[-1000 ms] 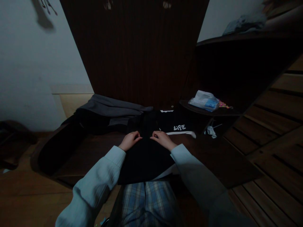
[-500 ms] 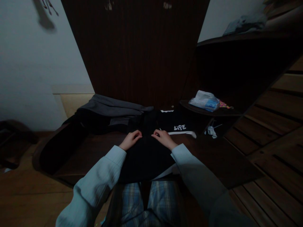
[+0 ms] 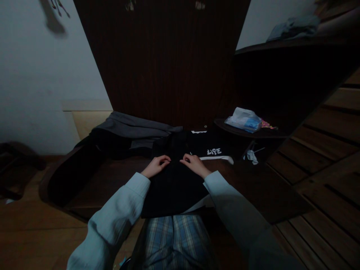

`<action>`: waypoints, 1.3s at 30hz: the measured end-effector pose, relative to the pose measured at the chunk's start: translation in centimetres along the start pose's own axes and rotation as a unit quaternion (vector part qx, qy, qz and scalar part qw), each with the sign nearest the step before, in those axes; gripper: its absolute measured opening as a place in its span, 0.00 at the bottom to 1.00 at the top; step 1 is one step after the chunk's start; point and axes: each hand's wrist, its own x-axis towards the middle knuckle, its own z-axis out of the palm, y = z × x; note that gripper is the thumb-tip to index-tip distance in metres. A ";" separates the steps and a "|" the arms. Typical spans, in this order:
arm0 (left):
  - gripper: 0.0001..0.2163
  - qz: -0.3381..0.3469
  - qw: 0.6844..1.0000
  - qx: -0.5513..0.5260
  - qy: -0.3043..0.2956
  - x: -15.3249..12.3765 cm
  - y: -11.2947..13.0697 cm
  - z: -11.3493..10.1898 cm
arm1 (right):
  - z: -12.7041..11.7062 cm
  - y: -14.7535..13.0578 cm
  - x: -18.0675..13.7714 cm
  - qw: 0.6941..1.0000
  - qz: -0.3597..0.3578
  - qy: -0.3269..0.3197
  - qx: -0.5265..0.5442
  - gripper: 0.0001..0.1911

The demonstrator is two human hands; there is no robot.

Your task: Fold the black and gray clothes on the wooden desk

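- Well, your left hand (image 3: 156, 166) and right hand (image 3: 194, 165) sit side by side at the 12 o'clock edge of the black garment (image 3: 173, 191). It lies flat on the dark wooden table (image 3: 112, 180) straight in front of you, its near edge reaching your plaid trousers (image 3: 174, 236).
- On each hand your fingers are curled in, tips pinching the cloth's far edge, with a small gap between the hands. That matched grip looks meant to keep the edge straight and the cloth taut against the tabletop.
- The grey garment (image 3: 132, 127) lies heaped at 10 o'clock from your hands, and the black shirt with white "LIFE" lettering (image 3: 212, 150) lies at 2 o'clock, just beyond your right hand. Both sit at the back, apart from the piece you hold, which probably keeps your working space free.
- A plastic packet (image 3: 243, 120) rests farther out at 2 o'clock on a small round shelf (image 3: 247, 133).
- The dim light hides a lot:
  - Black cloth on dark wood leaves folds, seams and the kind of garment unclear.
  - Your thumbs are tucked out of sight.
  - A pale strip at the garment's 5 o'clock corner could be lining or another cloth.
  - The bottom of the picture cuts off your arms.
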 end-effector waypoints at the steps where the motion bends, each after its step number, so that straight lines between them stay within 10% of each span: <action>1: 0.09 0.001 1.000 -0.002 -0.006 0.0 -0.1 -0.1 | -0.1 0.0 0.0 1.000 -0.001 0.002 -0.001 0.11; 24: 0.07 0.041 0.963 0.244 0.111 -4.3 -1.8 -3.9 | -3.1 2.3 -3.8 0.991 -0.035 0.123 -0.043 0.05; 33: 0.16 0.063 0.964 0.251 -0.063 -11.5 1.6 -2.6 | -4.2 1.2 -9.6 0.994 -0.100 -0.036 -0.025 0.12; 39: 0.40 0.044 0.941 0.291 -0.164 -15.4 3.2 -2.4 | -5.8 -0.3 -14.0 0.988 -0.083 -0.132 -0.020 0.20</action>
